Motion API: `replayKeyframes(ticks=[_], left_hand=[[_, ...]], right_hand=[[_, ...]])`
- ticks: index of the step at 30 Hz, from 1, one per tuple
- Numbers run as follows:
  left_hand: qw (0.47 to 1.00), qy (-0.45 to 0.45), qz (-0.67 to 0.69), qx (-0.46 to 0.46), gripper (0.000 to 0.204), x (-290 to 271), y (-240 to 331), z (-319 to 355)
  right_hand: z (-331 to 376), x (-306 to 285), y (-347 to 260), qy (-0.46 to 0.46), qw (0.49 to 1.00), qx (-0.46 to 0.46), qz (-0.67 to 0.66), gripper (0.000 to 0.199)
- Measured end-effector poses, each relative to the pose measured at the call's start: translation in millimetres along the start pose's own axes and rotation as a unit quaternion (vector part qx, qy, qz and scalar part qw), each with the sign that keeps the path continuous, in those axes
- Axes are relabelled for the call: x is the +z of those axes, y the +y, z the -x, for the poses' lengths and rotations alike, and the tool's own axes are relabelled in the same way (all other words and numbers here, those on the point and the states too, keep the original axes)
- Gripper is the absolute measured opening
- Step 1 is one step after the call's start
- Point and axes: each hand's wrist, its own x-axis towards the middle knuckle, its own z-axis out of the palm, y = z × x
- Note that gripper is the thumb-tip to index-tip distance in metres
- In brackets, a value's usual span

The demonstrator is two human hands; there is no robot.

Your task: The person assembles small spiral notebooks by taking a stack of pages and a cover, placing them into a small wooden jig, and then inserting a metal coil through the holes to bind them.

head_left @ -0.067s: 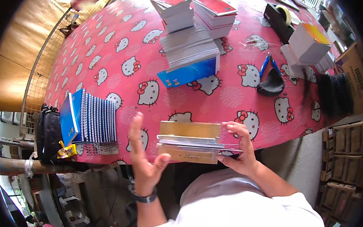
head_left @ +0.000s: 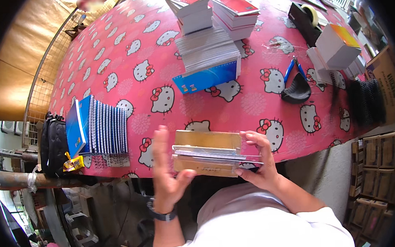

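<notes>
We see a person at the near edge of a table (head_left: 112, 61) covered in a pink cartoon-cat cloth, holding a stack of brown card covers and paper sheets (head_left: 207, 152) between both hands just above the table's front edge, close to the body.

The right hand (head_left: 258, 160) grasps the stack's right end, fingers curled over its top edge and the thumb beneath, the forearm coming in from the lower right in a white sleeve. The left hand (head_left: 166, 170) stands upright beside the stack's left end, palm facing it and fingers stretched straight up; only the thumb tip touches the lower left corner, so this hand is open rather than closed around the stack. A dark wristwatch (head_left: 162, 214) sits on the left wrist.

Farther left on the table we see a row of blue spiral notebooks (head_left: 99, 126) standing on edge, with a black bag (head_left: 54, 143) hanging just past the table's side. Beyond the hands rises a tall pile of notebooks with a blue cover (head_left: 208, 59), two red-topped stacks (head_left: 213, 11) behind it. To the right lie blue-handled pliers (head_left: 293, 70) and a tape dispenser (head_left: 306, 19).
</notes>
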Motion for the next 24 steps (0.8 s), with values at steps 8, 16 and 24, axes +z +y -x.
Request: replayKeyframes(ticks=[8,16,24], left_hand=[[0.999,0.041,-0.014,-0.007,0.082,38,1,-1],[0.983,0.121,0.12,-0.069,0.089,9,-40,-62],[0.947,-0.045,0.315,-0.04,0.119,88,-92,-169]], right_hand=[[-26,15,14,-0.005,0.996,0.044,-0.079,0.065],[-100,-62,43,-0.059,0.996,0.063,-0.036,0.092],[-218,-44,130,0.052,0.985,0.115,-0.12,0.086]])
